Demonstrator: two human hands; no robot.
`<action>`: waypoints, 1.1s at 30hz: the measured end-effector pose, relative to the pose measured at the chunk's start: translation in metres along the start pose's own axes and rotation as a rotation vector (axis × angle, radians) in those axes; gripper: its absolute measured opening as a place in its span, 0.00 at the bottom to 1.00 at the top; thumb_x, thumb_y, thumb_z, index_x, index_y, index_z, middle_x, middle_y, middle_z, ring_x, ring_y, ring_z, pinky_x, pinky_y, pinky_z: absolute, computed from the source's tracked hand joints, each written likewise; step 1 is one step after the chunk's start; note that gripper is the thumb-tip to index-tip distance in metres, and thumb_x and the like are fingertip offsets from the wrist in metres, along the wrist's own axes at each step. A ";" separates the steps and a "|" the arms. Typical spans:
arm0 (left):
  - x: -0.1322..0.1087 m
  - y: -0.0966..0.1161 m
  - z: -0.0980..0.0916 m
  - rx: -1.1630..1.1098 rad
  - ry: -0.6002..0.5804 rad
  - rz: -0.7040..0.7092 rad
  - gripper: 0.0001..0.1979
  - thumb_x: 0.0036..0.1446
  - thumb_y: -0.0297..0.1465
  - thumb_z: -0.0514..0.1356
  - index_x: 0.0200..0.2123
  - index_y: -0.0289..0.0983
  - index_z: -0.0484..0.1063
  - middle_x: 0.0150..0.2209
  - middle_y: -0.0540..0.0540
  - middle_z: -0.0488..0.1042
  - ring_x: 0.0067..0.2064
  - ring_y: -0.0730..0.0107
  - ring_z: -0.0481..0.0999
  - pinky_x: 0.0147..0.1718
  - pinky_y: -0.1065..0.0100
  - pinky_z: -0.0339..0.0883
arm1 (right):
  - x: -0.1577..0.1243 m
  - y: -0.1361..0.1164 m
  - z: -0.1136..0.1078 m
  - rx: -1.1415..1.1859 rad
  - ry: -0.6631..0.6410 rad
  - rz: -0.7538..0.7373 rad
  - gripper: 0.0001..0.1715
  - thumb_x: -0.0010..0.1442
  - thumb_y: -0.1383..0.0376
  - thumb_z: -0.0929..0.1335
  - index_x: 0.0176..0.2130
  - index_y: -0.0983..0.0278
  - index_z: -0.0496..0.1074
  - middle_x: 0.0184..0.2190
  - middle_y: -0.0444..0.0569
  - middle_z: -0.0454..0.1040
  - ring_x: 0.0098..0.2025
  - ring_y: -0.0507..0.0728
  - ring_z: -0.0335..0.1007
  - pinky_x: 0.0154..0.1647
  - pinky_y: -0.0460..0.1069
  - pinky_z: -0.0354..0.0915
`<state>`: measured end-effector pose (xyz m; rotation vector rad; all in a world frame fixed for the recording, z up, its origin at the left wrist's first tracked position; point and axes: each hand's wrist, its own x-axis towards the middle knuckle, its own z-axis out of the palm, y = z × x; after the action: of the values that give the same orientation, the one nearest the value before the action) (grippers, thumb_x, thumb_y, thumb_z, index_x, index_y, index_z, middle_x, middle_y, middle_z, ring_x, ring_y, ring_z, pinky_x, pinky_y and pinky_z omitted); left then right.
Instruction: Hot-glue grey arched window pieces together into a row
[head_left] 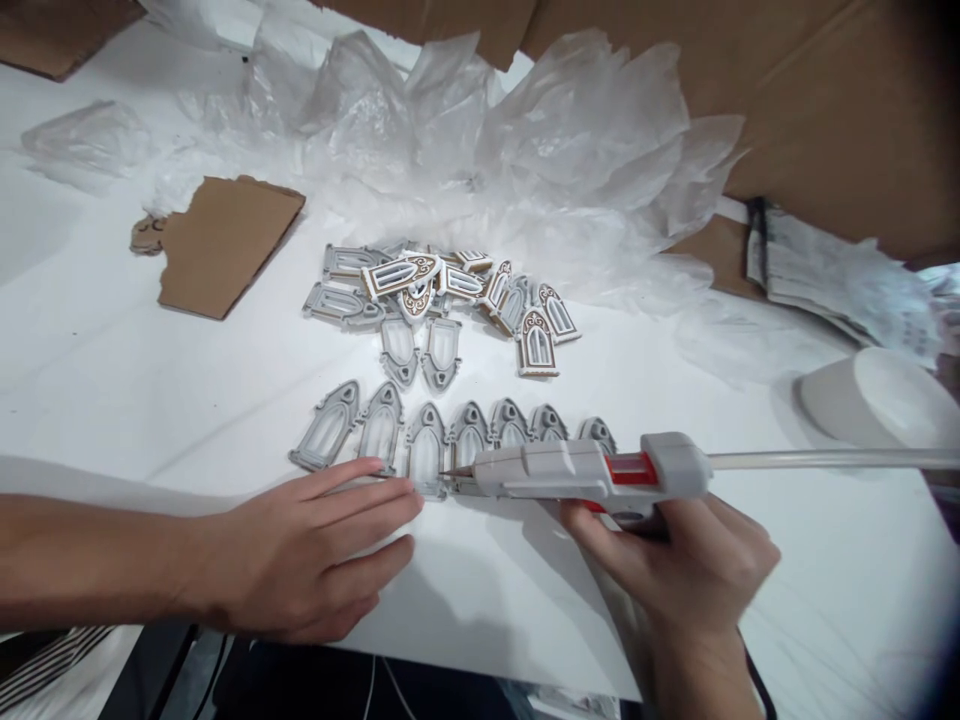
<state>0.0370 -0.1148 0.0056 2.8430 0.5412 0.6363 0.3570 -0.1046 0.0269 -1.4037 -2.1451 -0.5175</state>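
My right hand (686, 570) is wrapped round the handle of a grey glue gun (555, 468), with a long glue stick (825, 459) sticking out of its back. The gun's nozzle points left, at the lower edge of a grey arched window piece (426, 445) in a row of several like it. My left hand (322, 550) lies with fingers stretched out, fingertips by the bottom of the row's left pieces; whether they touch a piece is unclear. Behind the row, white-and-brown arched window pieces (537, 345) are heaped with more grey ones (441, 352).
Crumpled clear plastic bags (577, 130) spread across the back of the white table (187, 400). A torn cardboard piece (229, 245) lies at the back left. On the right are a white cup (877, 395) and a plastic-wrapped bundle (840, 280). Cardboard (847, 110) stands behind.
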 end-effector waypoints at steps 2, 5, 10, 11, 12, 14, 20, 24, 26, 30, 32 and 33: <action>-0.001 -0.002 -0.003 0.046 0.057 -0.023 0.15 0.57 0.32 0.60 0.47 0.34 0.73 0.49 0.39 0.76 0.55 0.55 0.72 0.62 0.52 0.60 | 0.001 0.001 0.000 -0.017 0.034 -0.016 0.24 0.47 0.58 0.74 0.23 0.59 0.55 0.13 0.33 0.54 0.14 0.45 0.50 0.17 0.44 0.52; -0.002 -0.008 -0.009 0.137 0.097 -0.111 0.14 0.57 0.34 0.60 0.44 0.33 0.74 0.46 0.38 0.77 0.51 0.52 0.74 0.59 0.49 0.62 | 0.002 0.001 0.000 -0.015 0.058 -0.029 0.26 0.48 0.58 0.74 0.22 0.59 0.53 0.13 0.33 0.52 0.14 0.45 0.48 0.16 0.44 0.49; 0.002 -0.012 -0.012 0.185 0.062 -0.162 0.14 0.58 0.36 0.59 0.42 0.32 0.73 0.47 0.36 0.77 0.51 0.49 0.75 0.56 0.48 0.65 | 0.000 0.001 0.002 -0.004 0.078 0.006 0.29 0.50 0.58 0.74 0.21 0.58 0.49 0.13 0.33 0.50 0.14 0.45 0.48 0.15 0.44 0.47; 0.002 -0.012 -0.011 0.179 0.070 -0.147 0.14 0.58 0.35 0.58 0.43 0.31 0.73 0.47 0.35 0.77 0.50 0.49 0.75 0.56 0.49 0.66 | 0.000 0.000 0.003 -0.006 0.083 0.004 0.29 0.50 0.58 0.74 0.21 0.59 0.49 0.13 0.33 0.51 0.14 0.45 0.48 0.16 0.44 0.47; 0.002 -0.011 -0.011 0.173 0.081 -0.132 0.14 0.58 0.35 0.58 0.43 0.31 0.73 0.46 0.34 0.77 0.50 0.49 0.75 0.55 0.49 0.66 | 0.000 0.000 0.003 -0.010 0.087 0.002 0.29 0.49 0.58 0.75 0.21 0.59 0.50 0.12 0.33 0.51 0.14 0.45 0.49 0.16 0.44 0.48; 0.002 -0.009 -0.010 0.159 0.103 -0.108 0.15 0.57 0.34 0.59 0.44 0.29 0.73 0.47 0.32 0.77 0.50 0.49 0.75 0.54 0.50 0.68 | 0.002 -0.003 0.001 -0.027 0.091 -0.001 0.28 0.49 0.58 0.75 0.21 0.59 0.52 0.12 0.33 0.53 0.14 0.45 0.50 0.16 0.44 0.50; -0.002 -0.010 -0.010 0.099 0.087 -0.082 0.17 0.56 0.32 0.60 0.46 0.28 0.72 0.51 0.29 0.74 0.54 0.44 0.73 0.53 0.46 0.69 | 0.016 -0.027 -0.012 -0.086 0.073 0.065 0.24 0.54 0.59 0.72 0.22 0.59 0.55 0.12 0.36 0.59 0.14 0.47 0.55 0.17 0.46 0.49; -0.008 -0.015 -0.011 0.098 0.087 -0.089 0.17 0.56 0.31 0.60 0.46 0.28 0.72 0.49 0.29 0.75 0.54 0.44 0.72 0.55 0.44 0.67 | 0.021 -0.044 -0.014 -0.104 0.080 0.075 0.23 0.56 0.58 0.73 0.23 0.59 0.55 0.12 0.35 0.58 0.14 0.48 0.57 0.17 0.46 0.52; -0.011 -0.017 -0.011 0.089 0.082 -0.091 0.16 0.57 0.31 0.60 0.47 0.28 0.72 0.49 0.30 0.75 0.56 0.46 0.72 0.57 0.46 0.65 | 0.022 -0.050 -0.011 -0.113 0.092 0.061 0.22 0.57 0.58 0.72 0.23 0.59 0.57 0.12 0.35 0.58 0.14 0.49 0.58 0.18 0.46 0.53; -0.013 -0.018 -0.008 0.055 0.071 -0.065 0.18 0.57 0.33 0.60 0.49 0.29 0.71 0.52 0.30 0.74 0.58 0.47 0.70 0.59 0.48 0.63 | 0.020 -0.056 -0.003 -0.128 0.111 0.074 0.20 0.57 0.58 0.73 0.24 0.59 0.59 0.13 0.37 0.60 0.16 0.50 0.61 0.18 0.46 0.53; -0.014 -0.018 -0.008 0.044 0.062 -0.065 0.19 0.57 0.33 0.60 0.50 0.29 0.70 0.53 0.30 0.74 0.59 0.47 0.69 0.60 0.48 0.62 | 0.018 -0.058 0.000 -0.122 0.092 0.071 0.18 0.57 0.58 0.73 0.27 0.60 0.61 0.14 0.38 0.62 0.17 0.51 0.62 0.18 0.46 0.52; -0.013 -0.018 -0.008 0.037 0.059 -0.068 0.19 0.57 0.32 0.60 0.50 0.29 0.70 0.53 0.30 0.74 0.59 0.47 0.69 0.60 0.48 0.61 | 0.017 -0.058 0.001 -0.112 0.078 0.066 0.17 0.57 0.58 0.73 0.28 0.61 0.63 0.15 0.38 0.64 0.17 0.51 0.63 0.19 0.46 0.53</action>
<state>0.0167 -0.1029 0.0034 2.8335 0.6631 0.7074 0.2977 -0.1143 0.0351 -1.4837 -2.0290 -0.6643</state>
